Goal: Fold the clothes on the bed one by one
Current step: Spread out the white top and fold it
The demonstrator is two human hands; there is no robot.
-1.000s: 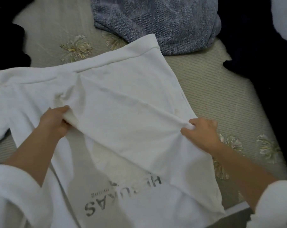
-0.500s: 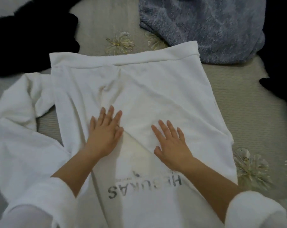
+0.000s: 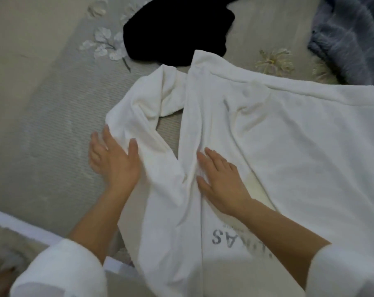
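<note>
One sleeve edge (image 3: pixel 117 116) at left hand (image 3: pixel 114 161); right hand (image 3: pixel 221 179) on shirt (image 3: pixel 289 136); bed (image 3: pixel 42 125) leftward

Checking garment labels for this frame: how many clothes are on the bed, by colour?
White: 1 (printed shirt)
Black: 1 (crumpled garment)
Blue-grey: 1 (fuzzy garment, partly out of frame)
Total: 3

The bed (image 3: pixel 42 125) wears a grey-beige ribbed cover stitched with pale flowers (image 3: pixel 104 42). A white band (image 3: pixel 21 226) edges its near side. The light is dim and soft.
</note>
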